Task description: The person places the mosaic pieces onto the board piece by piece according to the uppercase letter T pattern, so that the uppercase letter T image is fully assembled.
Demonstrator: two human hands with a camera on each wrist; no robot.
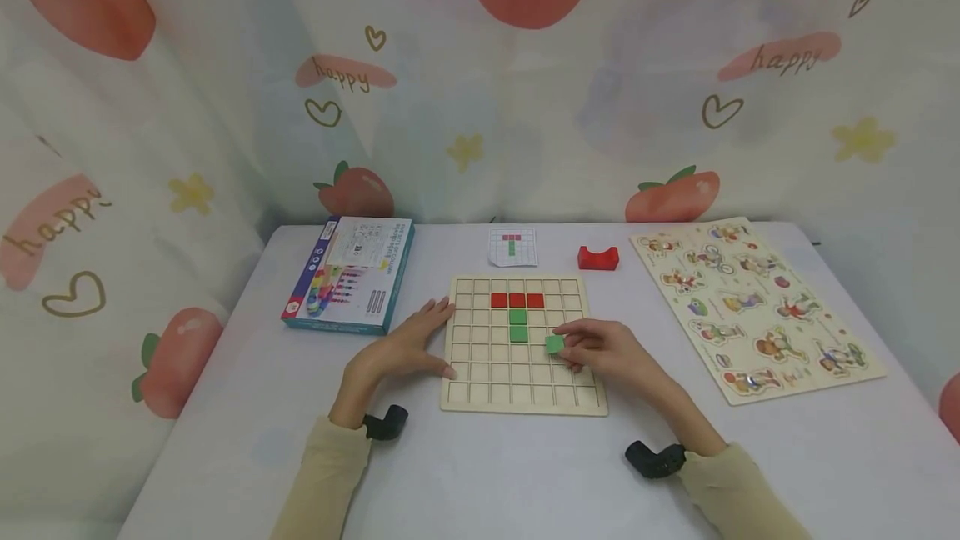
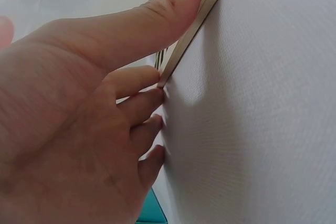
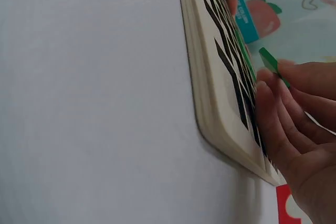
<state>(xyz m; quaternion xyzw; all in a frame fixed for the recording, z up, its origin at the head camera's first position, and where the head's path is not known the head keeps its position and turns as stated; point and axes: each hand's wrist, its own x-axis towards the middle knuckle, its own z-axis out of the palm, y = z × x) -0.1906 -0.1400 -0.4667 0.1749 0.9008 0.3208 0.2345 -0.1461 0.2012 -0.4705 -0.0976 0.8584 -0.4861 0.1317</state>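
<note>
A wooden grid board (image 1: 525, 398) lies flat on the white table. Three red square tiles (image 1: 517, 300) form a row near its far side, and two green square tiles (image 1: 518, 325) run down from the middle one. My right hand (image 1: 611, 354) pinches another green tile (image 1: 554, 344) between thumb and fingers, over the board's right part; the right wrist view shows this tile (image 3: 269, 60) tilted. My left hand (image 1: 401, 346) rests at the board's left edge, fingers spread and rather straight. In the left wrist view its thumb (image 2: 157, 17) lies along the board's edge.
Behind the board lies a small pattern card (image 1: 513, 247) with a red and green T-like figure. A red notched block (image 1: 598, 258) stands right of it. A boxed set (image 1: 348, 273) lies at the left, and a wooden picture puzzle board (image 1: 757, 311) at the right.
</note>
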